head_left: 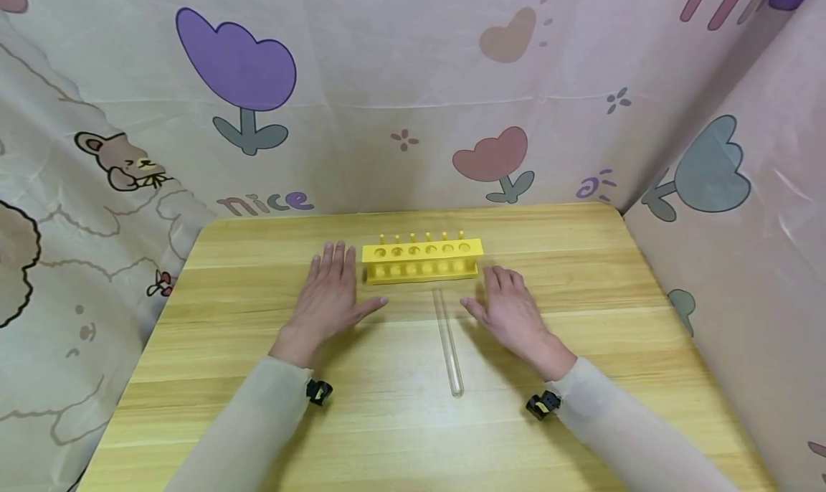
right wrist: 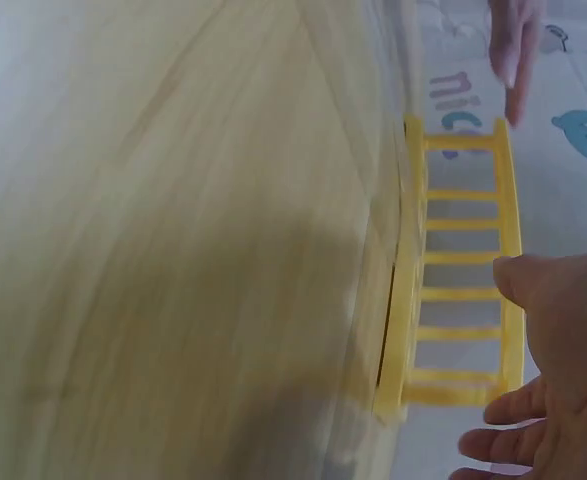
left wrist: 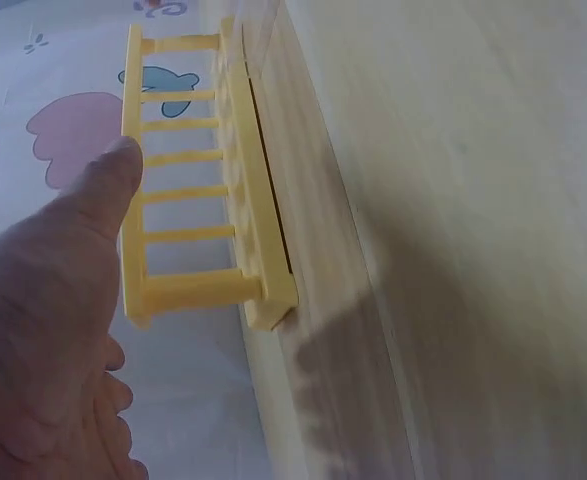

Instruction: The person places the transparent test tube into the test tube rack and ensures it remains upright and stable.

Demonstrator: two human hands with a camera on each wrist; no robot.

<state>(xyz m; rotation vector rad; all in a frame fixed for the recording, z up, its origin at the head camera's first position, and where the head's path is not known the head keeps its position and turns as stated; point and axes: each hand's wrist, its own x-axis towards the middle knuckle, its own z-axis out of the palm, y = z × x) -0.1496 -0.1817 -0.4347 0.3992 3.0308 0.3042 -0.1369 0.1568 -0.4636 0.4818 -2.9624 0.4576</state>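
A yellow test tube rack [head_left: 422, 249] with a row of holes and several upright pegs stands toward the back of the table. In front of it a clear glass test tube [head_left: 449, 345] lies on the wood, its rounded end toward me. To the rack's left is my left hand [head_left: 330, 291], fingers straight and thumb spread toward the middle. My right hand [head_left: 510, 305] is by the rack's right end, fingers slightly bent and thumb pointing at the tube. Neither hand holds anything. In both wrist views, the thumb overlaps the rack's top bar.
The wooden table [head_left: 387, 434] ends at a patterned curtain [head_left: 361, 69] behind, with more curtain on both sides. Each wrist wears a small black camera, one on the left [head_left: 319, 391] and one on the right [head_left: 543, 404].
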